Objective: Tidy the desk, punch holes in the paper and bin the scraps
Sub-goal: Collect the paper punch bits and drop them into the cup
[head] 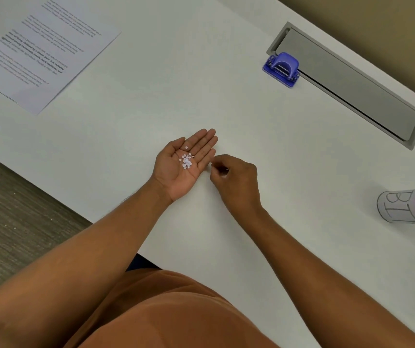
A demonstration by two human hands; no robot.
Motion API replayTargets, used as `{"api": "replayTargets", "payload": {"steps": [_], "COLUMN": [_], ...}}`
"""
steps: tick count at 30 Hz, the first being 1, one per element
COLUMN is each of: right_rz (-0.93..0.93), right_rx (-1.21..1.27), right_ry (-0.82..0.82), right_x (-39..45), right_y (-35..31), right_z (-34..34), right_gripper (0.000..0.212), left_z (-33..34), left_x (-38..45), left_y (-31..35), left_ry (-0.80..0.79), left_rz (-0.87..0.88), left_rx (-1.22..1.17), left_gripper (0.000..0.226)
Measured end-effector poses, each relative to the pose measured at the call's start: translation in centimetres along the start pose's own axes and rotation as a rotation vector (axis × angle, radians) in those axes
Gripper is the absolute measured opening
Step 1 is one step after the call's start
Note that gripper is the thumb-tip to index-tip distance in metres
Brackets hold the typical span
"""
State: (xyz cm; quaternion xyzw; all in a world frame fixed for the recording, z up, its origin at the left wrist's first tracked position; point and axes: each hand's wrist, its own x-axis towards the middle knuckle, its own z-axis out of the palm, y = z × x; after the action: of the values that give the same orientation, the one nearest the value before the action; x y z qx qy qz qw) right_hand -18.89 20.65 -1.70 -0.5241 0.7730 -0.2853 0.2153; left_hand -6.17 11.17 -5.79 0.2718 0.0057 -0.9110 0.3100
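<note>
The left hand (185, 163) is lying flat, palm up, fingers straight, cupping the scraps (186, 160) as a tray while the right hand (235, 180), fingertips pinched together beside it, is seemingly gathering more for the bin (407, 205) at right.

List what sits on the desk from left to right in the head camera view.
Printed paper → left hand holding paper scraps → right hand → blue hole punch → grey cable cover → bin cup.
</note>
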Motion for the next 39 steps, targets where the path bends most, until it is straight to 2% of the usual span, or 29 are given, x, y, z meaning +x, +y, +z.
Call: {"api": "replayTargets", "payload": {"steps": [3,6,10,14,21,25,28,30,33,36,39], "right_rz": [-0.022,-0.005,-0.017,-0.14,-0.018,-0.064,-0.108,-0.055,0.123,0.294,0.36], "right_rx": [0.209,0.235,0.184,-0.075,-0.046,0.029,0.141,0.145,0.087,0.027,0.002], "right_ry": [0.088,0.084,0.067,0.004,-0.1,-0.04,0.09,0.2,0.31,0.255,0.229], "right_x": [-0.9,-1.0,-0.9,-0.9,-1.6,-3.0,-3.4,-3.8,-4.3,-4.3,-3.9], "right_y": [-2.2,-2.9,-2.8,-3.6,-4.8,-4.1,-3.0,-2.1,0.2,2.3,2.8], "right_z": [0.7,1.3,0.9,0.3,0.4,1.3,2.1,2.3,1.9,1.5,1.9], "right_gripper": [0.013,0.018,0.017,0.02,0.039,0.031,0.032,0.034,0.037,0.045,0.055], "left_z": [0.4,0.6,0.6,0.4,0.7,0.8,1.0,1.1,1.2,1.2,1.4], "left_x": [0.3,0.4,0.4,0.4,0.2,0.0,0.1,0.3,0.9,1.5,2.5], "left_y": [-0.8,-1.7,-2.2,-2.2,-2.1,-2.1,-1.8,-1.2,0.2,1.7,3.3], "left_ry": [-0.006,-0.015,-0.036,-0.058,-0.049,-0.014,-0.01,-0.011,-0.015,-0.037,-0.048], "left_rz": [-0.021,-0.051,-0.08,-0.105,-0.086,-0.085,-0.108,-0.118,-0.112,-0.131,-0.171], "left_rx": [0.008,0.017,0.016,-0.008,0.003,0.007,0.053,0.065,0.064,0.074,0.105], "left_gripper": [0.054,0.055,0.053,0.053,0.052,0.051,0.052,0.051,0.05,0.05,0.05]}}
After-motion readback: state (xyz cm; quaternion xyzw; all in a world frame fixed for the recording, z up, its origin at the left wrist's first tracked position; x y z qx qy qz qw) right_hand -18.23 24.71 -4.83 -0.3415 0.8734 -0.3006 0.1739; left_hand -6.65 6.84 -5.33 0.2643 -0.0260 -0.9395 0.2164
